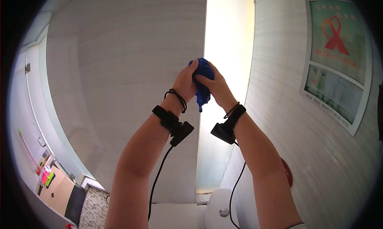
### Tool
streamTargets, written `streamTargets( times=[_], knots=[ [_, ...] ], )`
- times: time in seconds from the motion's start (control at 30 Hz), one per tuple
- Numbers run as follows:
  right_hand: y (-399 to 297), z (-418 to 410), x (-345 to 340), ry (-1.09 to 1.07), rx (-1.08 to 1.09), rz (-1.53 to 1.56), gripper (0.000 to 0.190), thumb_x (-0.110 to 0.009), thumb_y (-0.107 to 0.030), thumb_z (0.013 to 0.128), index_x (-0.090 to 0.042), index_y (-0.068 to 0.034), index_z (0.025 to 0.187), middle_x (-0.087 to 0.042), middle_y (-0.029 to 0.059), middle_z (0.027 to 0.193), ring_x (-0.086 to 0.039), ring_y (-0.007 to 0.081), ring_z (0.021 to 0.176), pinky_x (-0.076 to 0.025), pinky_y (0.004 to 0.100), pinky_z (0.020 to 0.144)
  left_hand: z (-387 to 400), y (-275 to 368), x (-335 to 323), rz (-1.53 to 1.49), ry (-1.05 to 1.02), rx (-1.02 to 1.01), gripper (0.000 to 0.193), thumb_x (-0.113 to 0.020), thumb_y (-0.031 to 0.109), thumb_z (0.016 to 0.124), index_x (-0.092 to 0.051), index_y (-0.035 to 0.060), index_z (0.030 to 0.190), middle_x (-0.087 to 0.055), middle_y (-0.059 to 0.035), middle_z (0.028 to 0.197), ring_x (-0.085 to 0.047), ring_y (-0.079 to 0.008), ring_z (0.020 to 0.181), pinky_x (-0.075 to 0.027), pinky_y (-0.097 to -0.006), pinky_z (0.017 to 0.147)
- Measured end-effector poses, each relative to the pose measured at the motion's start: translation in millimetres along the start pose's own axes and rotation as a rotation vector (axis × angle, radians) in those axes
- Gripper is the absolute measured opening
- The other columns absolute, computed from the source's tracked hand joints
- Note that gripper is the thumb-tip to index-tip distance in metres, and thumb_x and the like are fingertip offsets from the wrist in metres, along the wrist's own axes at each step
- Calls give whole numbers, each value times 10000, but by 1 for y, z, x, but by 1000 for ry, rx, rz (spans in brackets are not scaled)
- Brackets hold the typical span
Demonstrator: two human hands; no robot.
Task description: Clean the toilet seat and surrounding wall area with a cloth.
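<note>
A blue cloth [204,69], bunched into a wad, is gripped between my two raised hands. My left hand [186,83] presses it from the left, thumb along its upper edge. From the other side my right hand [220,86] closes on it, its thumb lying across the front. One twisted end of the cloth hangs below the fingers. Most of my fingertips are hidden behind the wad. Both arms reach up in front of a grey-white wall panel [128,79] and a bright frosted window strip [229,43].
Cabled black devices [181,131] are strapped to both wrists. A white toilet tank [217,203] with a round flush button [224,212] stands below. On the right wall hangs a framed poster [338,34]. At left, a broom [48,178] leans beyond a doorway.
</note>
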State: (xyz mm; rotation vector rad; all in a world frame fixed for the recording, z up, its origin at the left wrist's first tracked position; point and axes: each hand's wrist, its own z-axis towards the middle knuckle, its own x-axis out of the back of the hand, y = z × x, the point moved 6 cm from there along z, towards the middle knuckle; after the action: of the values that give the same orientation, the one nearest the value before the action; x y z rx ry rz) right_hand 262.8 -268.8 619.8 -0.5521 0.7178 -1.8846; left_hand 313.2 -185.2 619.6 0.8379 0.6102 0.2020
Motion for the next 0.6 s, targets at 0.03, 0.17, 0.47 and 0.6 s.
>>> streamTargets(
  times=[0.03, 0.17, 0.47, 0.6],
  knots=[
    [5, 3, 5, 2, 6, 5, 610, -638, -137, 769, -375, 6, 1300, -573, 170, 1059, -603, 225, 926, -516, 272, 775, 1, 2, -5, 53, -47, -3, 512, -466, 445, 907, -451, 2, 1164, -529, -138, 1099, -503, -233, 1059, -387, -376, 936],
    [30, 17, 36, 177, 65, -94, 510, -605, -73, 749, -454, 6, 1229, -607, 148, 989, -619, 202, 857, -521, 293, 741, 30, 3, 16, 809, 16, -124, 566, -373, 504, 920, -460, 19, 1198, -480, -117, 1221, -424, -258, 1156, -336, -422, 975],
    [14, 72, 73, 545, 62, -459, 549, -652, -191, 770, -412, 54, 1198, -579, 234, 1020, -606, 279, 903, -495, 337, 775, 45, -9, 26, 1907, 262, -922, 503, -505, 157, 875, -332, 28, 1330, -205, -169, 1437, -175, -346, 1342, -191, -561, 1048],
    [14, 107, 46, 366, 141, -327, 608, -593, -314, 826, -376, 33, 1276, -547, 227, 1122, -557, 302, 1023, -447, 347, 871, 57, -35, 48, 1903, 314, -889, 522, -465, 198, 889, -302, 23, 1354, -189, -159, 1455, -135, -344, 1355, -89, -587, 1057]
  ],
)
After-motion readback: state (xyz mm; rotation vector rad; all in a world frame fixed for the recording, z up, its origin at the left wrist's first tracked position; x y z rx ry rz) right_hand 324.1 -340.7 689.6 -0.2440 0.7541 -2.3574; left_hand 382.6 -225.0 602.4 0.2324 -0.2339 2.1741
